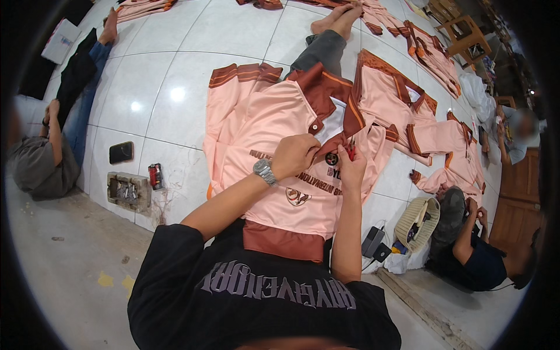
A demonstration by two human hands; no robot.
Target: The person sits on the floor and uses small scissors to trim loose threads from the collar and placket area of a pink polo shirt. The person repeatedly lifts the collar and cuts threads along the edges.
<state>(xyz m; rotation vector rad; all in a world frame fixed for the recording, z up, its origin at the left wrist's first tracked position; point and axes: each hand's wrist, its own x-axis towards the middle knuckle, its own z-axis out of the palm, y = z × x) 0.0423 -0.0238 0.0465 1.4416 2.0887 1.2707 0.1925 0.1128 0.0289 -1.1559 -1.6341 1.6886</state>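
Note:
A peach polo shirt (271, 118) with a rust-brown collar (329, 85) and printed lettering lies across my lap. My left hand (297, 154), with a metal watch (264, 171) on its wrist, pinches the brown button placket below the white inner collar lining (332, 122). A white button (315, 127) shows on the placket just above this hand. Close beside it, my right hand (353, 168) holds a small red-handled tool (351, 151), apparently thread snips, with its fingertips at the placket's edge. The fingers partly hide the tool and the cloth between them.
Folded peach shirts (385, 94) lie on the tiled floor to the right, near a woven basket (417, 223). At left are a phone (121, 152), an ashtray (127, 191) and a red lighter (154, 176). Other people sit at left and right; one handles a shirt (455, 153).

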